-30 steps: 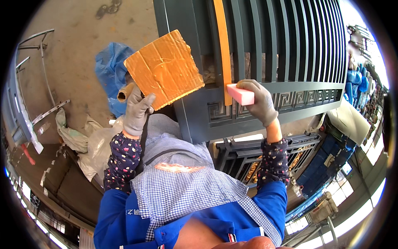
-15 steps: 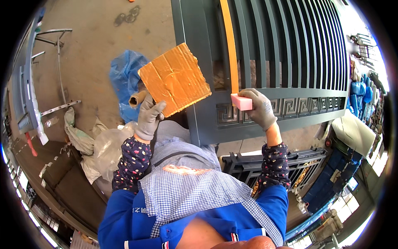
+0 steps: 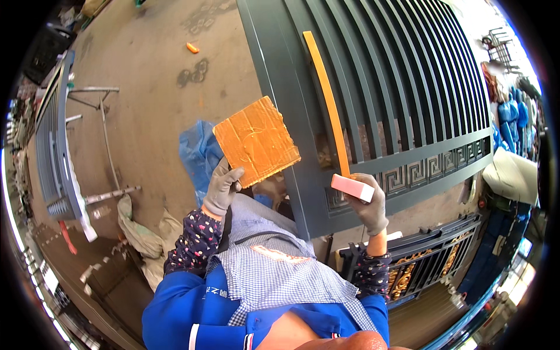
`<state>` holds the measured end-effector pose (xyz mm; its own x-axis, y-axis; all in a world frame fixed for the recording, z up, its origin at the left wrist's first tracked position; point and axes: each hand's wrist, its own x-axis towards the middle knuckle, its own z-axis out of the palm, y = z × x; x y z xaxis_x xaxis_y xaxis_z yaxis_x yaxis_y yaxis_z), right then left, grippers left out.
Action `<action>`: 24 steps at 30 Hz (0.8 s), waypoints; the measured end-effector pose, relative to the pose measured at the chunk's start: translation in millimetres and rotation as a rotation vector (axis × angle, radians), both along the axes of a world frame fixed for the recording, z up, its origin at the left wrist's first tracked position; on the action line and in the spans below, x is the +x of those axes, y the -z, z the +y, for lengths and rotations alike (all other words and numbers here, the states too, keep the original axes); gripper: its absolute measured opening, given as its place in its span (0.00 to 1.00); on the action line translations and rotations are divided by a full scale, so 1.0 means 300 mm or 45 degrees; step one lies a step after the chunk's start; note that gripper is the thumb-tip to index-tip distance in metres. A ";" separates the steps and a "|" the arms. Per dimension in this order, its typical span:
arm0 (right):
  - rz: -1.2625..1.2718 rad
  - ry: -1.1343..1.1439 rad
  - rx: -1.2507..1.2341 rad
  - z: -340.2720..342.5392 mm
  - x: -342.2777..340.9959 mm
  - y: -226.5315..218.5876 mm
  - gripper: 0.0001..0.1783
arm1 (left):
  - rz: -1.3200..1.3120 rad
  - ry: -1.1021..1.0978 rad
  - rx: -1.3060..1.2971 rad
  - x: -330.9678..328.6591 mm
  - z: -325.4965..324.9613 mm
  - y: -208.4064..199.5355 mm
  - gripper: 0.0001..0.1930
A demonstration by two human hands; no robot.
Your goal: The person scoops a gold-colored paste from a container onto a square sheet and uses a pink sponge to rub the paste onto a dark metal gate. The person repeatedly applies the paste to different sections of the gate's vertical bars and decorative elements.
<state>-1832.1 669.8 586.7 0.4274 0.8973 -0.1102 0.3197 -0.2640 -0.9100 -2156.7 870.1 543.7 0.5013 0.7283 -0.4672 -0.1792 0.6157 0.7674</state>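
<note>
My left hand (image 3: 221,186), in a grey glove, grips a square of cardboard (image 3: 256,142) by its lower left corner. Glossy orange-gold paint covers the cardboard's upper face. My right hand (image 3: 371,205), also gloved, is closed round a pink sponge block (image 3: 352,187) with a pale end. The block is by the lower end of an orange bar (image 3: 330,102), one slat of a dark grey metal gate (image 3: 286,125). Whether sponge and bar touch, I cannot tell. Below the slats runs a band of square spiral ornaments (image 3: 417,173).
Blue plastic sheeting (image 3: 197,153) lies on the floor beyond my left hand. Another grey panel (image 3: 55,146) stands far left near a metal frame (image 3: 104,140). At lower right is a dark railing with gold ornaments (image 3: 402,280). A small orange piece (image 3: 192,48) lies on the floor.
My view has shifted, so the gate and floor sit lower in it and the bar's far end shows. My right hand has turned the sponge, bringing its pale end into sight. The left still holds the cardboard.
</note>
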 end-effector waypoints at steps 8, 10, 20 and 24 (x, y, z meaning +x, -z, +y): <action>0.507 0.645 0.313 -0.164 -0.166 0.201 0.19 | 0.053 0.141 0.204 0.074 -0.046 -0.123 0.25; 0.585 0.690 0.378 -0.149 -0.193 0.225 0.19 | 0.038 0.231 0.285 0.064 -0.025 -0.085 0.23; 0.388 0.966 0.478 -0.256 -0.401 0.384 0.22 | -0.075 0.264 0.339 0.006 -0.025 0.017 0.21; 0.493 1.118 0.607 -0.304 -0.513 0.463 0.21 | -0.065 0.334 0.397 0.016 -0.042 0.005 0.21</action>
